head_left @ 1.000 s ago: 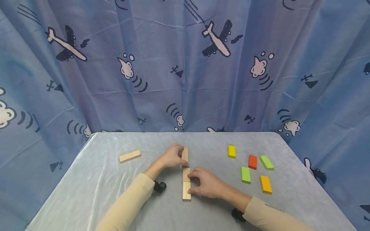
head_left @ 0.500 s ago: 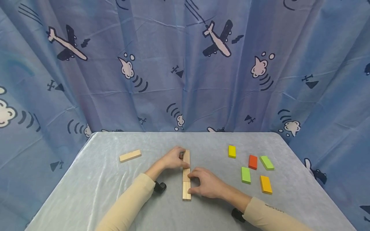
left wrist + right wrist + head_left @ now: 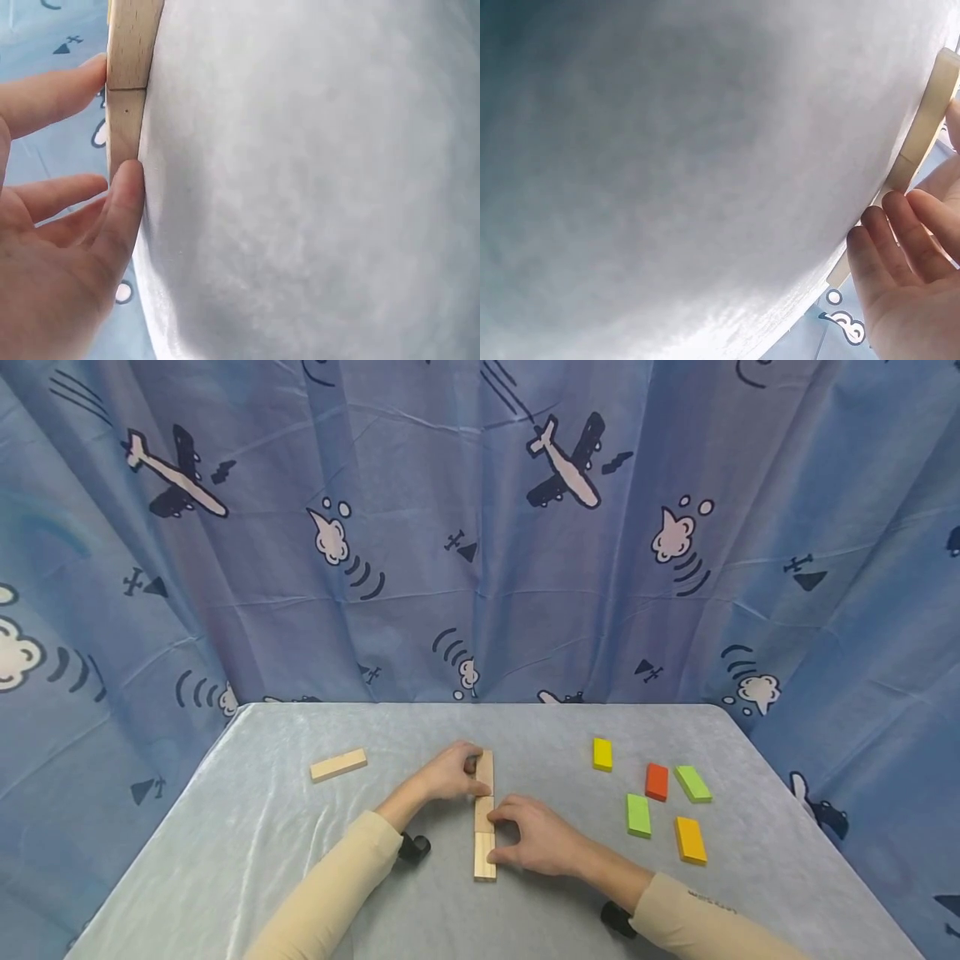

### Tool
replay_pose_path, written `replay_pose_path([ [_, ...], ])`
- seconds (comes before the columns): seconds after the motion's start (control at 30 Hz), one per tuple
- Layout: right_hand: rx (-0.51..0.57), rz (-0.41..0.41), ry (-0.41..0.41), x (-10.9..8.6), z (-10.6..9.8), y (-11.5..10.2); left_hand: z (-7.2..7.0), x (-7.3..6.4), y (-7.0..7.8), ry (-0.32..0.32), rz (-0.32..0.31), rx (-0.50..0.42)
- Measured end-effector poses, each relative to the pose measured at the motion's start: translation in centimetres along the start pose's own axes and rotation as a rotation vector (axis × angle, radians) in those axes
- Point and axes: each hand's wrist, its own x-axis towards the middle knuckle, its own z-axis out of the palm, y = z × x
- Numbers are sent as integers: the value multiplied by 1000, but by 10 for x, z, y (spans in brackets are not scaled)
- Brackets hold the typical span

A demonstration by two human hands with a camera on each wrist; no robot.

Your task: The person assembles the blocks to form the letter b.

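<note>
Three plain wooden blocks lie end to end in a straight row at the table's middle: a far block (image 3: 486, 770), a middle block (image 3: 483, 815) and a near block (image 3: 483, 860). My left hand (image 3: 447, 772) holds the far block from the left, index finger near its far end and thumb by the joint with the middle block. From the right, my right hand (image 3: 536, 837) touches the row, index finger against the middle block and thumb against the near one. In the left wrist view, a thin seam shows between two wooden blocks (image 3: 133, 49).
Another wooden block (image 3: 338, 765) lies slanted at the left. At the right are a yellow block (image 3: 602, 754), a red block (image 3: 656, 782), two green blocks (image 3: 637, 815) and an orange block (image 3: 690, 840). A patterned curtain (image 3: 480, 568) hangs behind the table (image 3: 277, 727).
My left hand has shifted the far block slightly right and nearer, so it now lines up against the middle block. My right hand has kept its place.
</note>
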Motion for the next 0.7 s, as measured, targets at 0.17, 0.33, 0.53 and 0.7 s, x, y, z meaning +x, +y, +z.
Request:
replay_pose_path([
  [0.17, 11, 21, -7, 0, 1, 0, -2, -2, 1, 2, 22, 19],
  [0.33, 13, 19, -8, 0, 2, 0, -9, -8, 2, 10, 13, 6],
  [0.53, 4, -5, 12, -2, 2, 0, -27, -19, 7, -24, 30, 43],
  [0.7, 2, -24, 33, -3, 1, -1, -39, -30, 9, -45, 54, 109],
])
